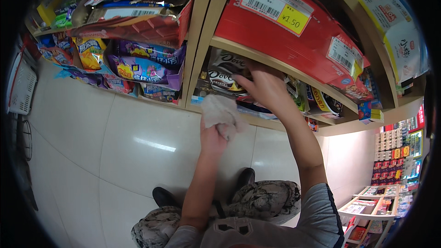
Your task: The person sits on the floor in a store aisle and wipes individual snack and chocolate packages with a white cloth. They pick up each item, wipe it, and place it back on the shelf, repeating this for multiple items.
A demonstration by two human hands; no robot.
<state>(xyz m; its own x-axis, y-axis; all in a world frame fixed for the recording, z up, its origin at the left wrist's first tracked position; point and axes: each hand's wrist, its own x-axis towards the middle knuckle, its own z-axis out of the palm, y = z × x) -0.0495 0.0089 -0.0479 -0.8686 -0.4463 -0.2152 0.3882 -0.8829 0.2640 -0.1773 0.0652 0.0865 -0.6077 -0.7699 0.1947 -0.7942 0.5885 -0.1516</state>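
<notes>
A crumpled whitish cloth or tissue (217, 110) is in my left hand (215, 137), just in front of the lower shelf edge and blurred. My right hand (263, 84) reaches into the lower shelf compartment. Its thumb lies against dark Dove chocolate packages (222, 79), while the other fingers go out of sight behind them and under the shelf board (255, 50). Whether those fingers grip anything is hidden. Above the board sits a red carton (262, 34) bearing price labels.
Wooden shelving holds purple snack bags (144, 70), a yellow snack bag (90, 51) and a brown chocolate carton (137, 29) on the left. A white plastic basket (22, 86) stands at the far left. Another display rack (372, 201) is at lower right. Pale floor tiles (137, 165) lie below.
</notes>
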